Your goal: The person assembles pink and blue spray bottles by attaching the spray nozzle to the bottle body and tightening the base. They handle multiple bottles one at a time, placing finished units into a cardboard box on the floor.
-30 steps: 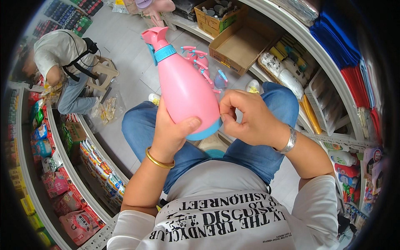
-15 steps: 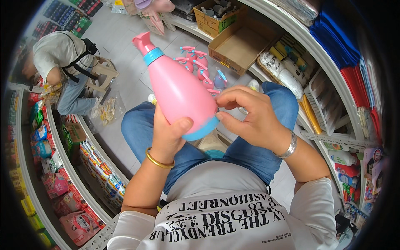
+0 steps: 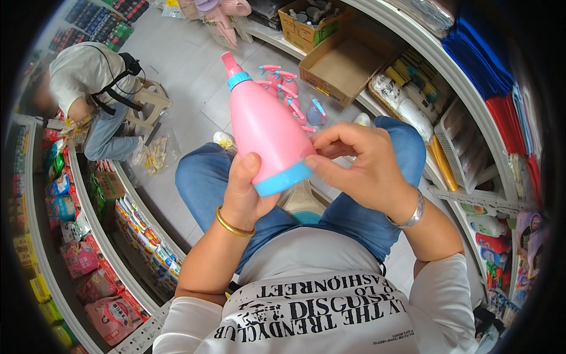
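Observation:
A pink spray bottle (image 3: 268,130) with a blue collar and blue base band is tilted in front of me, its nozzle end pointing away and up to the left. My left hand (image 3: 246,192) is wrapped round its lower part, thumb on the near side. At the right edge of the base, my right hand (image 3: 362,162) has thumb and curled fingers close together against the bottle. Whether a small thing is pinched there I cannot make out. Beyond on the floor stand several pink spray bottles (image 3: 288,87) and a bluish one (image 3: 316,113) with a light-blue trigger.
A person (image 3: 91,76) bends over by a beige stool (image 3: 152,106) at the left. Shelves of packaged goods (image 3: 112,318) curve along the left. On the right shelf are an open cardboard box (image 3: 336,65), a white basket (image 3: 463,141) and folded blue bags (image 3: 477,59).
The bottle has shifted slightly right and turned about its length, so the nozzle faces differently. My left hand has moved right with it, while my right hand keeps to the base edge.

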`<action>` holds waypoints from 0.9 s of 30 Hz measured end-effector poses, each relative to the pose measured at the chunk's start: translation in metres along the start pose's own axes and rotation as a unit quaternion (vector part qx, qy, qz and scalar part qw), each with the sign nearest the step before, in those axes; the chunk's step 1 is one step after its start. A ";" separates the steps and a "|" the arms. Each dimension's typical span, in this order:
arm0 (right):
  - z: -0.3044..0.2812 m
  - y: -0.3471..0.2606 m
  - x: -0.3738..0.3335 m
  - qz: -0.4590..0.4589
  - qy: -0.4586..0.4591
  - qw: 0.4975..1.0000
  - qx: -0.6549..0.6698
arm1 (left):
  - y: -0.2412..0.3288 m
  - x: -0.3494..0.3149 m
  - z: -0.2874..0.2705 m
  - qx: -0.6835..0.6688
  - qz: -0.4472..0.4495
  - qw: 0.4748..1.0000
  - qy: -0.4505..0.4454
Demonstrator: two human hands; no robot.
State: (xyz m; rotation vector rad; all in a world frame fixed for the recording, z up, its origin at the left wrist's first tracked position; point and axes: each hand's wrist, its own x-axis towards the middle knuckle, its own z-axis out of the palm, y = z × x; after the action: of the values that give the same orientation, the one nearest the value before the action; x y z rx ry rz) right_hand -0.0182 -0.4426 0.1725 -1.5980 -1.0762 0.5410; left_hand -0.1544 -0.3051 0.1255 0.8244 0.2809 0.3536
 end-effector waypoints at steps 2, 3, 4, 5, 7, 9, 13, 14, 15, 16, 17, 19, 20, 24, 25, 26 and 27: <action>-0.002 -0.005 0.003 0.045 -0.013 0.998 -0.030 | -0.001 0.001 0.000 0.011 -0.004 1.000 0.000; -0.003 -0.006 0.004 0.068 -0.020 0.996 -0.045 | -0.001 0.001 -0.001 0.016 -0.006 1.000 -0.001; -0.003 -0.006 0.004 0.081 -0.021 0.996 -0.037 | -0.002 -0.001 -0.002 0.011 -0.017 1.000 0.006; -0.004 -0.006 0.005 0.095 -0.021 0.995 -0.029 | -0.003 -0.005 -0.005 0.006 -0.027 1.000 0.013; -0.004 -0.003 0.006 0.114 -0.019 0.993 0.000 | -0.004 -0.009 -0.006 -0.006 -0.038 0.999 0.016; -0.004 0.004 0.005 0.125 -0.013 0.991 0.039 | -0.004 -0.010 -0.005 -0.023 -0.038 0.999 0.007; -0.004 0.004 0.003 0.046 0.007 0.999 0.014 | 0.002 -0.006 0.000 -0.049 -0.046 0.998 -0.002; -0.005 0.003 0.004 -0.008 0.013 1.000 -0.009 | 0.002 -0.006 0.001 -0.046 -0.042 0.998 0.001; -0.007 0.002 0.006 -0.062 0.019 0.997 -0.033 | 0.002 -0.006 0.001 -0.043 -0.039 0.998 0.004; -0.009 0.002 0.007 -0.096 0.003 0.994 -0.046 | 0.002 -0.006 -0.001 -0.032 -0.036 0.999 0.008; -0.012 0.002 0.009 -0.128 -0.013 0.990 -0.059 | 0.000 -0.007 -0.004 -0.023 -0.034 0.999 0.012; -0.015 0.000 0.009 -0.169 -0.040 0.980 -0.098 | -0.001 -0.008 -0.005 -0.015 -0.032 0.999 0.019; -0.016 -0.001 0.009 -0.177 -0.050 0.975 -0.124 | 0.000 -0.008 -0.002 -0.017 -0.032 0.999 0.021; -0.020 -0.004 0.009 -0.198 -0.085 0.961 -0.173 | 0.009 -0.006 0.009 0.033 -0.015 0.999 0.026; -0.021 -0.005 0.010 -0.199 -0.097 0.960 -0.169 | 0.012 -0.006 0.011 0.053 -0.010 0.998 0.018; -0.022 -0.005 0.011 -0.200 -0.108 0.960 -0.164 | 0.016 -0.006 0.013 0.072 -0.006 0.997 0.010; -0.022 -0.005 0.012 -0.200 -0.120 0.959 -0.160 | 0.017 -0.006 0.013 0.092 -0.002 0.996 0.002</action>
State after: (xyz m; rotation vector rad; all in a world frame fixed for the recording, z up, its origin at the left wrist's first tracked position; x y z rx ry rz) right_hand 0.0035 -0.4441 0.1862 -1.5503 -1.6929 0.2988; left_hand -0.1581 -0.3056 0.1478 1.0042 0.3220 0.3289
